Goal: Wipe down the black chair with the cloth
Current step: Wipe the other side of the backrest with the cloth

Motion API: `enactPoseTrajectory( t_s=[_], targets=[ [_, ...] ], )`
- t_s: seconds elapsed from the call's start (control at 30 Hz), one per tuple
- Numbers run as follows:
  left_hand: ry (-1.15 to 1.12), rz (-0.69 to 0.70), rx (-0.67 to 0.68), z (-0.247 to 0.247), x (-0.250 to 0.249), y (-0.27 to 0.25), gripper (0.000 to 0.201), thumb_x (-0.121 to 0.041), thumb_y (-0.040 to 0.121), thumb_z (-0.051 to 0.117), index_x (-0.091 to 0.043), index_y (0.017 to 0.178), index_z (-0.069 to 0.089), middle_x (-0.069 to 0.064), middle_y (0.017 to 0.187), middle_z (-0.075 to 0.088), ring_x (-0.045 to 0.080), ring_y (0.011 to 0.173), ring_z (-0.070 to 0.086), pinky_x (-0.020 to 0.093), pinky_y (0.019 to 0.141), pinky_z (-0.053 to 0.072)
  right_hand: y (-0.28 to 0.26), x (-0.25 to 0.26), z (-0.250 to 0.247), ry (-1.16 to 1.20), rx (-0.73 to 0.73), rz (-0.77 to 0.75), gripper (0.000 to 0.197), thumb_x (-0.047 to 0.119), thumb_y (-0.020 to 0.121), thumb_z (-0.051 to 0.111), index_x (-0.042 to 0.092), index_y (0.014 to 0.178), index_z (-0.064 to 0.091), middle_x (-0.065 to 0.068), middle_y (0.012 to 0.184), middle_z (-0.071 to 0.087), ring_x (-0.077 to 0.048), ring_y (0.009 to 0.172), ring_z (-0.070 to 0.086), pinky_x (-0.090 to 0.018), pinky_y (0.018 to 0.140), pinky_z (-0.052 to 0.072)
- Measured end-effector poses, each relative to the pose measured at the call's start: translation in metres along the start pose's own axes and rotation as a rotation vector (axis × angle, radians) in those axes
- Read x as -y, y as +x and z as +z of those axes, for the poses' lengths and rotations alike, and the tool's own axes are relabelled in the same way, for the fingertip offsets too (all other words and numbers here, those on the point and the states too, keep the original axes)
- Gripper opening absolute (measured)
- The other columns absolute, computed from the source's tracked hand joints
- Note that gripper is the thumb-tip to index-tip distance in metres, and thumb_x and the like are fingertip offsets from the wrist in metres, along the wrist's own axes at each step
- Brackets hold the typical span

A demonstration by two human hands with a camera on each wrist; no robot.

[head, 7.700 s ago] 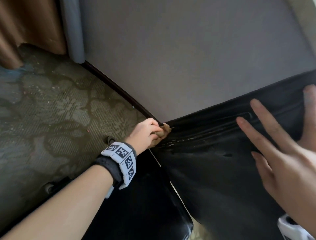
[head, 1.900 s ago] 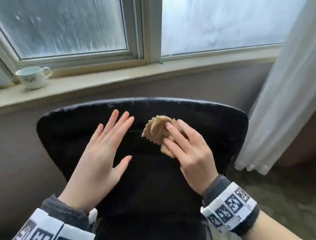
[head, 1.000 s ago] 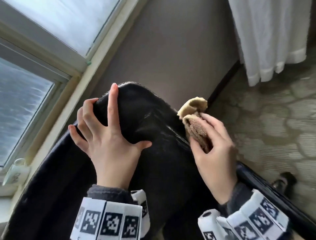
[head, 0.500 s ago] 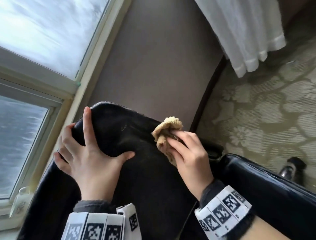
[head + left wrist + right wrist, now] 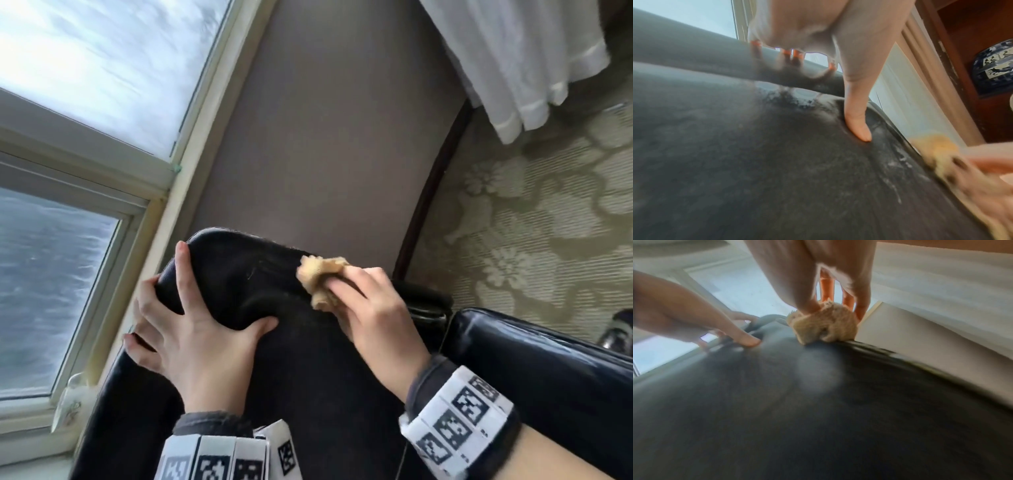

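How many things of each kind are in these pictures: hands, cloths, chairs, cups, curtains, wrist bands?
Hands: 2, the left hand gripping the chair's top edge, the right hand holding the cloth
Cloths: 1, the tan cloth
Chairs: 1, the black chair
Cups: 1, the white cup on the sill
Curtains: 1, the white curtain
Wrist bands: 2, left band, right band
Total: 8

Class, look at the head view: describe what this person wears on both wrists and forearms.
Bare hands. The left wrist band and right wrist band are white blocky cuffs printed with black square coded markers. Dark grey knit sleeve cuffs sit under the bands. The right forearm is bare behind its band.
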State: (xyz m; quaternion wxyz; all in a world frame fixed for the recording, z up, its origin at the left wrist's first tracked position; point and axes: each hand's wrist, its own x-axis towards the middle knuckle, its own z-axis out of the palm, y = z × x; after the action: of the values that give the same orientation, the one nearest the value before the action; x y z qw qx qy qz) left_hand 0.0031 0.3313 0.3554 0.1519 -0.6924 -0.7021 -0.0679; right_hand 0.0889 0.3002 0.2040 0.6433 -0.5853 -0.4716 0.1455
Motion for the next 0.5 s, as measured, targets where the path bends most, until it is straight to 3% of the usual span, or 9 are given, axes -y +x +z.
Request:
enactPoseTrajectory(
  t_s=[0.07,0.13,0.2,0.27,0.4,0.5],
  targets=[
    [0.005,-0.022,0.008,0.000,0.005,0.000,0.129,-0.041,0.043,0.087,-0.047,0.141,0.003,0.011,0.149,0.007,0.028,0.139,0.004,0.049,0.112,-0.007,-0.018,-0.030,-0.006,-0.047,0.060,0.008,0.028,0.011,0.082,0.045,0.004,0.096,0.069,-0.009,0.097,0.068,-0.022,0.083,0.055,-0.029,0.081,0.047],
    [0.020,-0.038,0.003,0.000,0.008,0.000,0.128,-0.042,0.043,0.087,-0.046,0.141,0.005,0.011,0.149,0.008,0.028,0.139,0.005,0.050,0.112,-0.006,-0.043,-0.069,-0.017,-0.104,0.125,0.104,0.029,0.004,0.075,0.044,0.001,0.087,0.070,-0.011,0.089,0.068,-0.020,0.082,0.052,-0.029,0.078,0.047],
    [0.025,-0.047,-0.008,0.000,0.009,-0.001,0.128,-0.042,0.043,0.087,-0.046,0.141,0.006,0.010,0.148,0.009,0.027,0.139,0.005,0.051,0.112,-0.005,-0.062,-0.103,-0.038,-0.170,0.151,0.295,0.025,-0.011,0.064,0.055,0.001,0.078,0.072,-0.013,0.081,0.068,-0.029,0.076,0.059,-0.031,0.073,0.048],
    [0.021,-0.048,-0.009,0.001,0.009,-0.001,0.128,-0.042,0.043,0.087,-0.046,0.141,0.006,0.009,0.149,0.009,0.028,0.139,0.005,0.051,0.112,-0.006,-0.060,-0.114,-0.055,-0.182,0.142,0.429,0.033,-0.022,0.056,0.066,0.001,0.079,0.073,-0.015,0.083,0.068,-0.040,0.076,0.063,-0.025,0.077,0.042],
    [0.028,-0.045,-0.010,0.002,0.009,0.000,0.128,-0.039,0.043,0.088,-0.045,0.142,0.006,0.011,0.150,0.009,0.030,0.140,0.005,0.052,0.112,-0.005,0.000,-0.051,-0.047,0.062,0.041,0.275,0.027,0.003,0.070,0.066,0.009,0.096,0.073,-0.007,0.099,0.068,-0.025,0.091,0.062,-0.016,0.088,0.039],
    [0.028,-0.046,-0.017,0.000,0.009,-0.002,0.125,-0.039,0.046,0.087,-0.044,0.142,0.006,0.012,0.150,0.008,0.028,0.140,0.004,0.051,0.113,-0.005,0.028,0.022,-0.015,0.248,0.083,0.064,0.028,0.010,0.073,0.066,0.014,0.100,0.072,-0.003,0.105,0.068,-0.023,0.092,0.061,-0.027,0.088,0.046]
  ],
)
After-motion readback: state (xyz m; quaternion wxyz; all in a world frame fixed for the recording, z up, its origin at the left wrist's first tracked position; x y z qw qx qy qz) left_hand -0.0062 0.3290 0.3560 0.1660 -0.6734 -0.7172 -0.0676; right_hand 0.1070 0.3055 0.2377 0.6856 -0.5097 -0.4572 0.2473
